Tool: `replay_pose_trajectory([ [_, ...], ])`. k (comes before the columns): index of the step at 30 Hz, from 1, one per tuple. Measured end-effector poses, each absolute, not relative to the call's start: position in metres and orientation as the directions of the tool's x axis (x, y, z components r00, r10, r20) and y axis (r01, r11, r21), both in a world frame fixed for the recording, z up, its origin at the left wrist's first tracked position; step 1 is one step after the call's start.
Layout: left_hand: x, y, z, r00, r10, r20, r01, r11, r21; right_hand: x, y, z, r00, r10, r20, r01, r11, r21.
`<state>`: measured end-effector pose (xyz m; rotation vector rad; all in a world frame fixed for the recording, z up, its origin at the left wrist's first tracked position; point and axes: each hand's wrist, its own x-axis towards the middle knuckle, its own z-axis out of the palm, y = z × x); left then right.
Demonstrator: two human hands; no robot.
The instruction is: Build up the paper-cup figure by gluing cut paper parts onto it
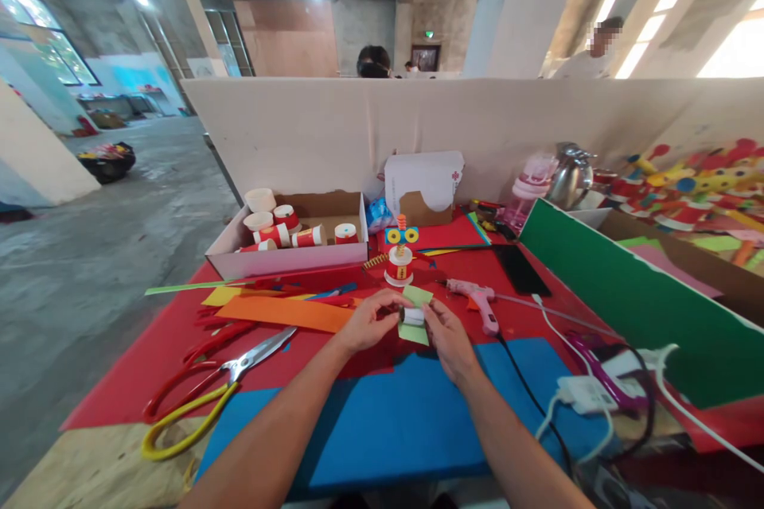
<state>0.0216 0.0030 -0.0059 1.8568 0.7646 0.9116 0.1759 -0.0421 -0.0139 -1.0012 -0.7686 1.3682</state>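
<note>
Over the blue sheet, my left hand (377, 321) pinches one end of a small white roll (413, 316), which has a dark end. My right hand (449, 338) closes on the roll's other end. A piece of light green paper (415, 334) lies against the roll, showing above and below it. Just beyond my fingers stands a paper-cup figure (399, 266) with a blue and yellow eye piece and coiled arms. The pink glue gun (477, 302) rests to the right of my right hand.
Red and yellow-handled scissors (239, 366), orange paper (286, 313) and coloured strips lie left. A box (292, 260) of paper cups stands behind. On the right are a black phone (522, 270), a power strip (590, 394) with cables and a green-sided box (633, 294).
</note>
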Motion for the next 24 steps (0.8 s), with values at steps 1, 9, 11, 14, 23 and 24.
replay_pose_trajectory([
  [1,0.022,0.003,-0.007,0.545,0.797,0.259,0.138,-0.39,0.91,0.176,-0.042,-0.015,0.091,0.99,-0.111,-0.392,-0.067,-0.918],
  [9,0.015,0.013,-0.009,0.46,0.825,0.327,0.219,-0.463,0.859,0.191,-0.04,-0.02,0.342,0.939,0.027,-0.134,0.077,-0.988],
  [11,0.008,0.017,-0.008,0.452,0.823,0.343,0.328,-0.511,0.794,0.196,-0.038,-0.02,0.463,0.885,0.038,-0.143,0.117,-0.983],
  [14,0.002,0.018,-0.004,0.503,0.783,0.367,0.414,-0.591,0.693,0.198,-0.035,-0.019,0.489,0.87,-0.063,-0.306,0.103,-0.946],
  [23,0.023,-0.003,0.002,0.58,0.655,0.484,0.187,-0.686,0.703,0.18,-0.04,-0.011,0.248,0.955,-0.165,-0.506,-0.018,-0.863],
  [24,0.024,-0.003,0.001,0.559,0.677,0.478,0.17,-0.658,0.734,0.179,-0.041,-0.011,0.231,0.963,-0.139,-0.481,-0.011,-0.877],
])
